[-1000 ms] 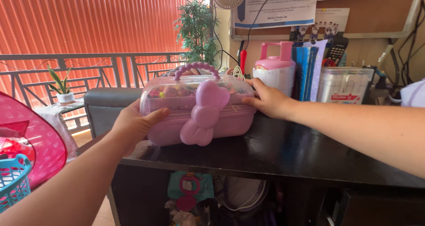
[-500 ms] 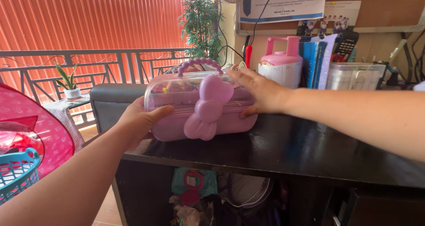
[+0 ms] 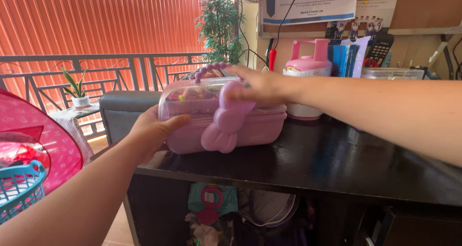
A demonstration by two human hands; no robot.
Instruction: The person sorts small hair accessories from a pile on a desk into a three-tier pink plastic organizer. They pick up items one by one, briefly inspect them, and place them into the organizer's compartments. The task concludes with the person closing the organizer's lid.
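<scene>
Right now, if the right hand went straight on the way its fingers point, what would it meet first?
The right hand lies on the pink case, fingers pointing left over the clear lid. Going straight on, it would probably first meet the beaded handle on top; depth is hard to judge.

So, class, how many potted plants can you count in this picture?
2. A small spiky plant in a white pot on the low table at left; a tall leafy plant behind the railing, its pot hidden.
</scene>
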